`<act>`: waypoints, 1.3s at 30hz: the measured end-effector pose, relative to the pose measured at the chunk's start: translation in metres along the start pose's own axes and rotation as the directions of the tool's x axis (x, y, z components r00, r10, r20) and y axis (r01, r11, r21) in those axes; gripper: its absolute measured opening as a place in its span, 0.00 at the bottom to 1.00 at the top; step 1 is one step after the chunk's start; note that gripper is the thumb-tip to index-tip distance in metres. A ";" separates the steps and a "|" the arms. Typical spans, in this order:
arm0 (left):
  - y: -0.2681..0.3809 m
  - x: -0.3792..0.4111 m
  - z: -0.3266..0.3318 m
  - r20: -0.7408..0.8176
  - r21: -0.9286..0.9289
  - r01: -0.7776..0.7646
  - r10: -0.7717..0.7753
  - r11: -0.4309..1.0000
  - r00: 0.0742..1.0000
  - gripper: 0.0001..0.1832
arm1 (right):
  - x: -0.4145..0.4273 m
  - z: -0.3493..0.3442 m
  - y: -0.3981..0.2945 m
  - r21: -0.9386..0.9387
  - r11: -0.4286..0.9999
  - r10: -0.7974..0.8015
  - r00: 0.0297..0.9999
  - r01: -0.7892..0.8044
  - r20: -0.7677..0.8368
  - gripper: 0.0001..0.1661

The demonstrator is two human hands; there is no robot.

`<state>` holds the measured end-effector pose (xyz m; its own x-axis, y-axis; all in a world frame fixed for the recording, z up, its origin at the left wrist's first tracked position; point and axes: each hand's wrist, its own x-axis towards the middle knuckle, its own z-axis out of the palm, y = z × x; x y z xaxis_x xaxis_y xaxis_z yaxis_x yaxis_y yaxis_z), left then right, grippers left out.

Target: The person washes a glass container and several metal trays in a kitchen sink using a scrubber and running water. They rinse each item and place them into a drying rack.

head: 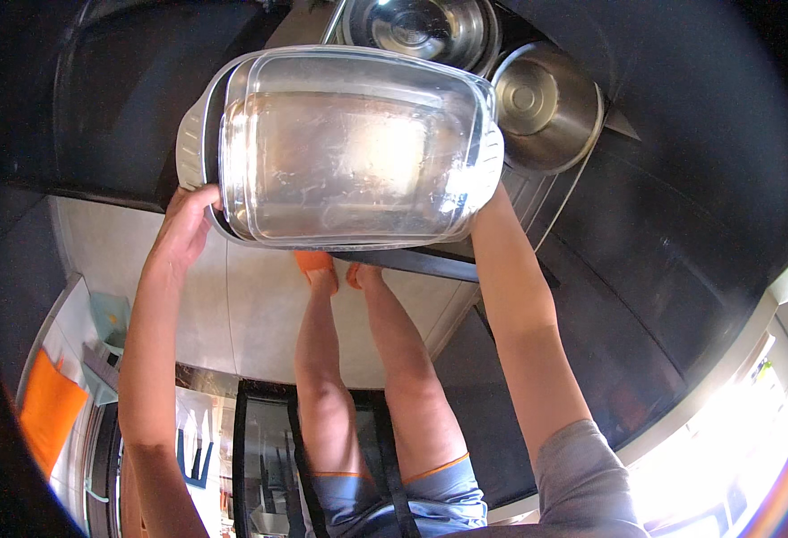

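Note:
In front of me is a clear rectangular baking dish (340, 155), with bright reflections across its base. It is stacked with an outer dish that has pale ribbed end handles (193, 144); I cannot tell whether it sits inside or on top. My left hand (191, 215) grips the near left corner, thumb over the rim and fingers below. At the right end my right forearm reaches under the stack and holds it up; the fingers are hidden behind it. Beyond the far right side are a steel pot (545, 111) and another round steel pan (421, 30), partly covered by the dish.
The pots stand in a pulled-out drawer, whose dark front edge (414, 263) passes under the dish. Dark cabinet fronts (649, 222) line the right. My feet in orange footwear (314, 263) are on pale floor tiles (259, 323). An orange cloth (50, 410) hangs at lower left.

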<state>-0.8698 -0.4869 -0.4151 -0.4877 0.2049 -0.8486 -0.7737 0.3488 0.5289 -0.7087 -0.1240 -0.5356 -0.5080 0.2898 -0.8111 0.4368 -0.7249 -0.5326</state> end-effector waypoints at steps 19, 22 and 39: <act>-0.001 0.035 0.102 0.307 0.211 0.035 -0.101 0.977 0.946 0.04 | -0.155 -0.092 0.001 0.123 0.992 0.025 0.944 0.016 -0.328 0.43; -0.021 0.041 0.120 0.251 0.129 0.087 -0.118 0.988 0.961 0.04 | -0.163 -0.105 -0.004 0.059 0.998 0.007 0.950 0.012 -0.313 0.41; -0.050 0.074 0.131 0.105 0.107 0.280 -0.290 0.954 0.951 0.11 | -0.122 -0.123 0.009 0.187 0.982 0.064 0.967 -0.017 -0.246 0.37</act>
<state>-0.8143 -0.3694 -0.5055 -0.1965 0.1899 -0.9619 -0.8314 0.4878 0.2662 -0.5514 -0.0895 -0.4707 -0.2811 0.3879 -0.8778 0.2984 -0.8340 -0.4641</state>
